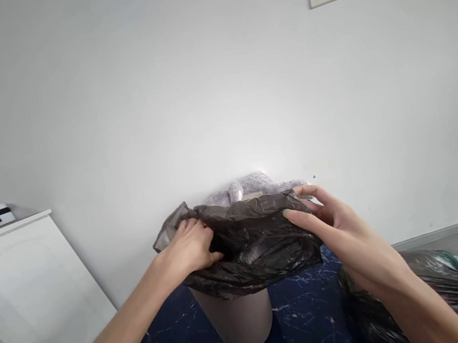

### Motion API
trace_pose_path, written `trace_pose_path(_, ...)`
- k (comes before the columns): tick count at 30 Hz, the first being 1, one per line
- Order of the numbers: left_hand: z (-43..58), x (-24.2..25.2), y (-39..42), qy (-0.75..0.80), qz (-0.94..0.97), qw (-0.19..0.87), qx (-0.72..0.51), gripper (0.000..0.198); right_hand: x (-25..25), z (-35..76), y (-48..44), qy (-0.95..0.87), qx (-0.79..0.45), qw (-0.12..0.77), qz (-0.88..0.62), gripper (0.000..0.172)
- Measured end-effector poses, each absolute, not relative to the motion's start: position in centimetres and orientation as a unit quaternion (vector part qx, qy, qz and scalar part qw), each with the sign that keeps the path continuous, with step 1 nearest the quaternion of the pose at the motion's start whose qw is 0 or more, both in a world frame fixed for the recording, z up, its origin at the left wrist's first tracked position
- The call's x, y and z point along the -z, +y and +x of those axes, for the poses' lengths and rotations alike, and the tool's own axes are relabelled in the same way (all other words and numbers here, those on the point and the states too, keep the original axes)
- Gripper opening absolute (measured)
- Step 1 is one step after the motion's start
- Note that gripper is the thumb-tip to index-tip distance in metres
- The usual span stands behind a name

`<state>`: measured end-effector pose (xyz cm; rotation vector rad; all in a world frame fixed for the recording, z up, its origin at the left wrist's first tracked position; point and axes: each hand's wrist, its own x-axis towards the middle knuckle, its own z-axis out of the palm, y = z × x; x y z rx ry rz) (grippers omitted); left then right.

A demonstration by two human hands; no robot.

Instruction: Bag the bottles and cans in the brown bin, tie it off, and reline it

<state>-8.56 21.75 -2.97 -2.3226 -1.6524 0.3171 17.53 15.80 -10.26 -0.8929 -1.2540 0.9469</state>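
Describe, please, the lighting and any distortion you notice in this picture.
In the head view, a soft bright patch lights the middle of the wall, greying toward the upper left; the dark bag shows faint sheen, its inner folds deep in shadow; the white cabinet leans, suggesting wide-angle distortion.

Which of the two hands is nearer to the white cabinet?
Left. The left hand is at the side of the liner nearer the cabinet; the right hand holds the liner's opposite side, farther from the cabinet.

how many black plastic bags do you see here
2: one open bag over the bin, handled by the left hand and right hand; one filled bag at lower right. More may be hidden.
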Motion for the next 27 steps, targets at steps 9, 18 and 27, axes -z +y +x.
trace_pose_path(9,-12.5,2.6,23.1,-0.637,-0.74,0.217,0.005,0.069,13.4,17.4,20.9,-0.565,-0.294,0.599,-0.486,0.058)
trace_pose_path(18,-13.0,2.4,20.0,-0.59,-0.803,0.078,0.003,0.056,12.4,16.7,19.0,-0.575,-0.172,0.627,-0.496,0.056)
trace_pose_path(27,-13.0,3.0,18.1,-0.576,-0.808,0.098,0.078,0.06,10.3,15.7,14.6,-0.792,-0.179,0.491,-0.316,0.02)
